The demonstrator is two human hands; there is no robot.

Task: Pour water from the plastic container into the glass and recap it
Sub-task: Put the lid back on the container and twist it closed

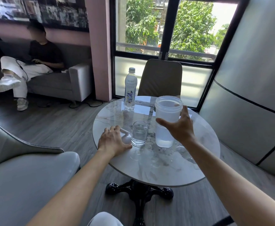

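**Lid under the left hand, container by the right**

The left hand [113, 141] lies palm-down on the round marble worktop [174, 167], fingers curled over the white lid [127, 139]. Just beside it stands the glass [139, 133], holding water. The uncapped plastic container [167, 121] stands upright; the right hand [180, 126], fingers spread apart, touches its side without clamping it.

1. One round marble table [158, 167], the landmark.
2. One glass [139, 133] at its middle.
3. One plastic container [167, 121] right of the glass.
4. One bottle [130, 89] at its far edge.
5. One white lid [127, 137] left of the glass.
6. Two hands, the left hand [113, 141] and the right hand [180, 126], above it.
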